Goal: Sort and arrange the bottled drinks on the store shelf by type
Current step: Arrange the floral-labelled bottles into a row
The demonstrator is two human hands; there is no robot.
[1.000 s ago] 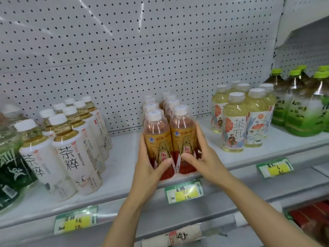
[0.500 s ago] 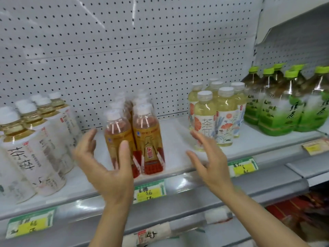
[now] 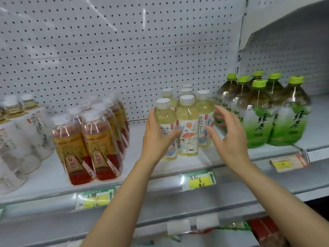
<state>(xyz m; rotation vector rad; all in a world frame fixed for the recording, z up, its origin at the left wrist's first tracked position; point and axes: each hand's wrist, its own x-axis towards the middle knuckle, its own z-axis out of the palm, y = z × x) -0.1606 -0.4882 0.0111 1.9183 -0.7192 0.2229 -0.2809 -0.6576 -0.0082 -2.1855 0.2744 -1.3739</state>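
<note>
The pale tea bottles [image 3: 187, 122] stand in a cluster mid-shelf, between the red bottles [image 3: 96, 139] on the left and the green ones [image 3: 267, 113] on the right. The left hand [image 3: 156, 134] wraps the near-left bottle, thumb across its label. The right hand [image 3: 229, 138] hovers spread, apparently holding nothing. Full and smooth, these bottles probably slip; grasping at mid-body suits them best.

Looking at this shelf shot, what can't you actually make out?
- White-labelled tea bottles, head view: blurred, cut off by the left edge.
- Yellow price tags: handwriting too smeared to read.
- Rear pale-yellow floral-label bottles: labels hidden by the front row.
- Left hand covers the front pale-yellow bottle's label.
</note>
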